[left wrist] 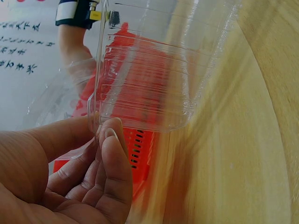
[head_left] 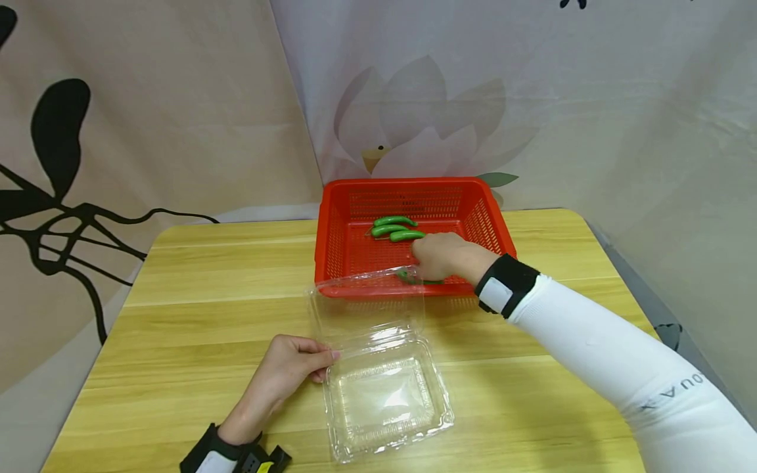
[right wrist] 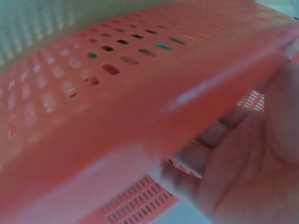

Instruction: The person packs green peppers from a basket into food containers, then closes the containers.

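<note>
A clear plastic clamshell box lies with its lid swung back on the table, the lid reaching the red basket's front. My left hand pinches its left edge near the hinge; the left wrist view shows thumb and fingers meeting on the plastic. My right hand reaches over the front rim into the red plastic basket. Several green chili peppers lie inside, left of that hand, and another lies low near the front wall. In the right wrist view the basket's rim hides the fingertips of my right hand.
The wooden table has rounded far corners. Behind it hangs a pale cloth with printed flowers, close to the basket's back wall.
</note>
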The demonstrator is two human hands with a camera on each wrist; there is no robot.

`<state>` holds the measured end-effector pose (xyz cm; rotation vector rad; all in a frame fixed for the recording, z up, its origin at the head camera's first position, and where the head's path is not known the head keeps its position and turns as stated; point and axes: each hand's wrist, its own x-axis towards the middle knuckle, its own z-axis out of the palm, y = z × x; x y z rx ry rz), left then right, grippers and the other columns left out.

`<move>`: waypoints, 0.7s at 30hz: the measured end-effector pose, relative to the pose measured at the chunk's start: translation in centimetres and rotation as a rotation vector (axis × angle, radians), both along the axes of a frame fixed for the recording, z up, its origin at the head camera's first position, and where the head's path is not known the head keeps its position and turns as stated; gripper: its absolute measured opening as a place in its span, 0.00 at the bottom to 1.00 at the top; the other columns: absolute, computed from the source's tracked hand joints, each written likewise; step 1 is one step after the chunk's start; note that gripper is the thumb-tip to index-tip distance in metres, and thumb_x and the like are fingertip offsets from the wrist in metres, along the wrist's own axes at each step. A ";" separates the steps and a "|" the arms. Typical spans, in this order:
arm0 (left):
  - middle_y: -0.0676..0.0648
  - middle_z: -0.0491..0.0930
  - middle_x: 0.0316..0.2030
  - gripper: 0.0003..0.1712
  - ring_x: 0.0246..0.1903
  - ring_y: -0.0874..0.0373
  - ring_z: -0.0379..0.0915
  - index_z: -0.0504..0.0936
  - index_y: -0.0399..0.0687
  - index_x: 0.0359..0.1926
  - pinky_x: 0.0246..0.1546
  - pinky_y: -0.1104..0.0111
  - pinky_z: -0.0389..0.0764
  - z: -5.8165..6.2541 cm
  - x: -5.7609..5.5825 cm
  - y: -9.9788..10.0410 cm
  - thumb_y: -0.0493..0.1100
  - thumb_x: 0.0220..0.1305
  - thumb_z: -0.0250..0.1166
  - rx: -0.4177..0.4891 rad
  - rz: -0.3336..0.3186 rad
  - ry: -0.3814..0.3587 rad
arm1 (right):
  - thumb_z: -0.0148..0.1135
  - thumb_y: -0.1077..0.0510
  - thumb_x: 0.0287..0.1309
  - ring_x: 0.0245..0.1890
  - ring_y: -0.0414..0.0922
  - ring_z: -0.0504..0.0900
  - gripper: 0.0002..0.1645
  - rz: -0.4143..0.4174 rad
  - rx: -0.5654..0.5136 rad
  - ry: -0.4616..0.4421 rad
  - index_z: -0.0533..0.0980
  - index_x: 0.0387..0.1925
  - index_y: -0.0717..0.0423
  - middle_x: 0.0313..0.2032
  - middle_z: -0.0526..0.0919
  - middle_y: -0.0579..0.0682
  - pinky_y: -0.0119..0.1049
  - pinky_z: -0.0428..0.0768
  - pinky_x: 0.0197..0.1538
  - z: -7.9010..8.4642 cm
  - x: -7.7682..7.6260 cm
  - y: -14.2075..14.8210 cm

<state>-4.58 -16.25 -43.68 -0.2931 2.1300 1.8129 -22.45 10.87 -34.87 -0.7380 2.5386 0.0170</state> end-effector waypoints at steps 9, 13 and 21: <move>0.38 0.87 0.28 0.09 0.22 0.57 0.77 0.89 0.28 0.34 0.25 0.69 0.83 0.0 0.0 -0.1 0.34 0.62 0.76 0.000 0.000 -0.004 | 0.70 0.48 0.69 0.28 0.46 0.75 0.16 0.012 0.005 -0.027 0.78 0.37 0.56 0.28 0.76 0.50 0.38 0.72 0.33 -1.0 -0.6 -0.7; 0.38 0.86 0.28 0.09 0.21 0.57 0.77 0.88 0.27 0.34 0.25 0.69 0.83 0.0 0.0 -0.1 0.34 0.62 0.76 0.007 -0.004 -0.002 | 0.70 0.50 0.69 0.30 0.46 0.74 0.15 0.042 -0.011 -0.015 0.77 0.34 0.56 0.29 0.76 0.50 0.39 0.73 0.35 -1.4 -0.8 -0.9; 0.38 0.87 0.29 0.10 0.21 0.57 0.78 0.88 0.28 0.34 0.25 0.69 0.83 0.0 0.0 -0.2 0.35 0.62 0.76 0.000 -0.005 -0.001 | 0.66 0.58 0.70 0.38 0.49 0.76 0.08 0.094 -0.026 -0.002 0.79 0.45 0.58 0.36 0.81 0.51 0.45 0.79 0.47 -2.1 -0.4 -1.1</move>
